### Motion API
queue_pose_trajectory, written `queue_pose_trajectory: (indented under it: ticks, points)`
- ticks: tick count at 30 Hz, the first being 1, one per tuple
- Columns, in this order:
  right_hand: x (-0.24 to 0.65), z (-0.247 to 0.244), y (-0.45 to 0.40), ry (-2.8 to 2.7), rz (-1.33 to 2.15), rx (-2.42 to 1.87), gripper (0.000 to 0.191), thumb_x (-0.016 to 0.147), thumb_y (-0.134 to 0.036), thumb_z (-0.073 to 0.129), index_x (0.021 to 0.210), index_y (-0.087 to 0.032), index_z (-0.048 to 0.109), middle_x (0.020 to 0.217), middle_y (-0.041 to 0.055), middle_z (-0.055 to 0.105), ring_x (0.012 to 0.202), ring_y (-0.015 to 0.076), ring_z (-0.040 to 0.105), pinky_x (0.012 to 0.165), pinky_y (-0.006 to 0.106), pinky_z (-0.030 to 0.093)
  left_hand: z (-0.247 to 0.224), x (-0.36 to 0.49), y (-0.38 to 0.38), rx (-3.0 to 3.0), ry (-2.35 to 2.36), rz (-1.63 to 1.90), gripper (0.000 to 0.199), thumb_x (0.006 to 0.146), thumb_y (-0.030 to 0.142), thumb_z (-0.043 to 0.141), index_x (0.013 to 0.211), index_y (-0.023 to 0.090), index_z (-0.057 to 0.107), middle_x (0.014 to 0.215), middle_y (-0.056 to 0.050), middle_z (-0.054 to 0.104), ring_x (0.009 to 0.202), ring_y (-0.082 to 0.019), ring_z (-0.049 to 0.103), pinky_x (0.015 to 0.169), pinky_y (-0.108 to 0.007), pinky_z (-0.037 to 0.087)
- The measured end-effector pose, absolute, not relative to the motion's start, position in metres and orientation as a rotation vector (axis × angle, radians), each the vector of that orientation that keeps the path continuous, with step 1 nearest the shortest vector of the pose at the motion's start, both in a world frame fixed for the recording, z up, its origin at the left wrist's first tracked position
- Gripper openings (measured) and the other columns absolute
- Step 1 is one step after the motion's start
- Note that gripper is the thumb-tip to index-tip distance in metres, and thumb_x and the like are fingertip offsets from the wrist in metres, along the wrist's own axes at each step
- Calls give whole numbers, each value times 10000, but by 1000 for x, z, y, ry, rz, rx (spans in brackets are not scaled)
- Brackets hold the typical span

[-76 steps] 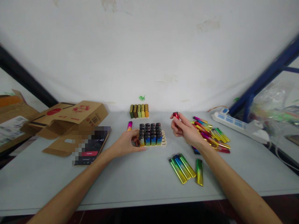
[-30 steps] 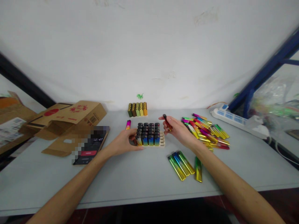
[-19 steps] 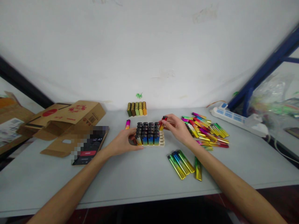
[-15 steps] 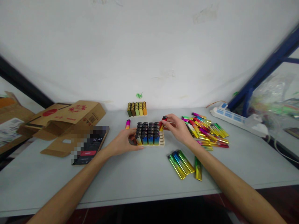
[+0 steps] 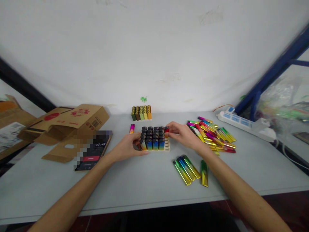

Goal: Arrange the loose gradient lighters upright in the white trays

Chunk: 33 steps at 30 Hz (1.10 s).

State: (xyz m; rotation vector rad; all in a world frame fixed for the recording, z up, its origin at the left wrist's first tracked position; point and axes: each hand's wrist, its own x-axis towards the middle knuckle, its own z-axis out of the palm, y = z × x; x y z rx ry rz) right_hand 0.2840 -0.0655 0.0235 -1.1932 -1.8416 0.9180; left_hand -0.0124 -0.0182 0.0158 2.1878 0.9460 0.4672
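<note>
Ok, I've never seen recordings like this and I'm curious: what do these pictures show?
There's no machine here: a person is working bare-handed. Every picture comes from one camera worn on the head, looking forward and down.

On the table, a white tray holds rows of upright black-topped lighters. The left hand grips around the tray's left end; the right hand holds a red lighter, partly hidden, at the back right corner.

Off to the right lies a loose pile of shiny lighters; nearer the person are three side by side and one alone. A second upright group stands near the wall. A phone and cardboard box are on the left, a power strip on the right.
</note>
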Motion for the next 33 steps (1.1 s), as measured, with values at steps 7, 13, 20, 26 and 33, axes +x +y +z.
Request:
queue_pose_trajectory:
  ticks: [7, 13, 20, 26, 33]
  points:
    - [315, 46, -75, -2007, 718, -1444, 250, 838, -369, 802, 1015, -217, 714, 960, 67, 760, 830, 228, 700, 787, 378, 542, 18, -11, -20, 2232, 943, 457, 401, 740, 516, 813, 915, 174, 699, 863, -24, 688, 758, -194, 612, 678, -292, 531]
    - [337, 62, -98, -2250, 908, -1744, 267, 696, -443, 897, 741, -222, 754, 707, 45, 705, 623, 203, 613, 561, 312, 411, 18, -10, -20, 2238, 965, 453, 420, 740, 530, 808, 931, 171, 700, 840, -21, 673, 763, -198, 602, 667, -284, 509]
    - [325, 57, -99, -2414, 1023, -1875, 272, 643, -432, 898, 711, -208, 759, 702, 43, 703, 593, 185, 594, 530, 292, 399, 19, -10, -20, 2238, 967, 459, 417, 738, 530, 816, 909, 170, 695, 843, -15, 677, 735, -186, 590, 664, -284, 487]
    - [327, 43, -93, -2299, 875, -1777, 125, 665, -219, 828, 649, -219, 705, 608, 7, 640, 515, 146, 518, 516, 280, 334, 18, -11, -20, 2281, 954, 432, 417, 769, 531, 803, 925, 160, 693, 872, -25, 679, 735, -178, 576, 638, -271, 460]
    - [320, 43, -79, -2072, 634, -1562, 85, 889, -302, 705, 895, -229, 661, 782, 41, 698, 696, 201, 626, 644, 316, 428, 19, -10, -20, 2285, 960, 444, 400, 762, 524, 791, 911, 168, 690, 841, -17, 662, 729, -180, 577, 641, -272, 475]
